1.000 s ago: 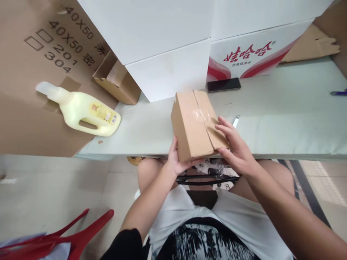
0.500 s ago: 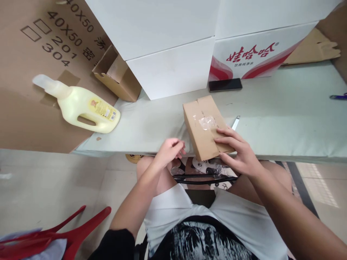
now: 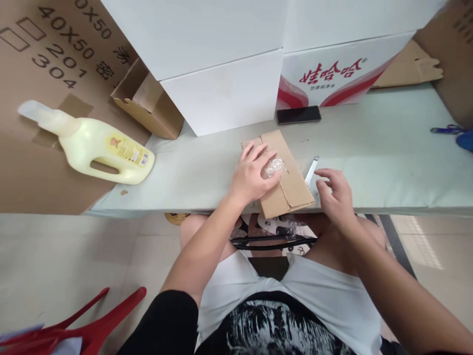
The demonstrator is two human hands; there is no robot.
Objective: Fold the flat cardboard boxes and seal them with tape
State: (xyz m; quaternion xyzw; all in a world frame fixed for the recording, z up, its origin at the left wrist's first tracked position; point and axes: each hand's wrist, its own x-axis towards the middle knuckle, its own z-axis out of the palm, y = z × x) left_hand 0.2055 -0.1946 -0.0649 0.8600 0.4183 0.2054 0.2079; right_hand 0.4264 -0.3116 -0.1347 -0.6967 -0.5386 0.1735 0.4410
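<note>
A small brown cardboard box (image 3: 293, 182) lies tilted at the front edge of the cloth-covered table, with bunched clear tape (image 3: 274, 167) on its top. My left hand (image 3: 253, 172) lies over the left part of the box, its fingers spread across the top beside the tape. Off the box's right side hovers my right hand (image 3: 335, 195), fingers loosely bent and apart, with nothing seen in them. A slim white and silver tool, perhaps a utility knife (image 3: 312, 170), lies between the box and my right hand.
Behind the box stand white cartons (image 3: 225, 98) and a black phone (image 3: 298, 115). A pale yellow bottle (image 3: 107, 150) and an open cardboard box (image 3: 155, 106) are at the left. Purple-handled scissors (image 3: 449, 129) lie far right. A red chair (image 3: 92, 325) is on the floor.
My left hand has come up from beside the box onto its top. My right hand has let go of the box and moved off to its right. The tape looks more bunched.
</note>
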